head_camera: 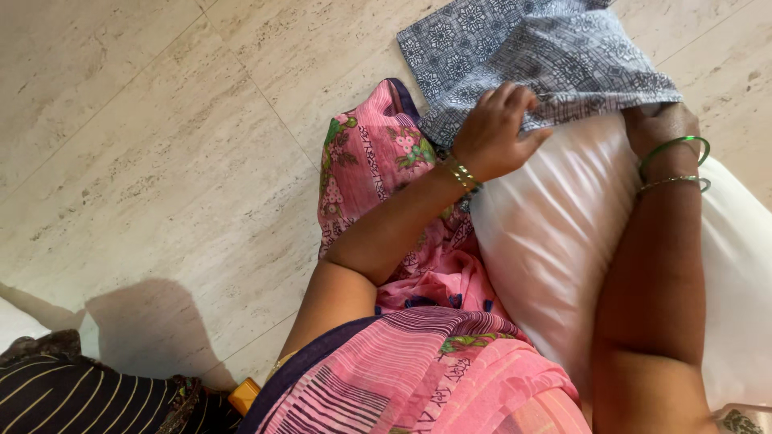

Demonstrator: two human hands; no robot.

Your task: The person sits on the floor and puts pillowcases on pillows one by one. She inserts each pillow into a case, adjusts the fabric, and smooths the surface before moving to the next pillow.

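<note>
**Cover going over pillow, upper right**

We see the grey patterned cover [547, 56] at top centre-right, its open end over the white pillow [555, 233]. Left hand [494, 133] pinches the cover edge, fingers closed on cloth. Right hand [655, 124] is mostly hidden under the cover; we cannot tell its grip. Pink sari [418, 362] below, tiled floor [145, 145] at left

My right hand [655, 120]: fingers gone under the grey-blue patterned fabric pillowcase [539, 56], can't tell grip. The pillowcase runs off the top edge. The glossy white pillow [555, 233] is cut by the right edge, its top end inside the pillowcase. My left hand [494, 133]: fingertips curled into the fabric, pads not visible. The dark striped cloth [72, 398] is clipped at bottom left. The small orange object [244, 395] beside it is mostly hidden, unidentifiable.
</note>
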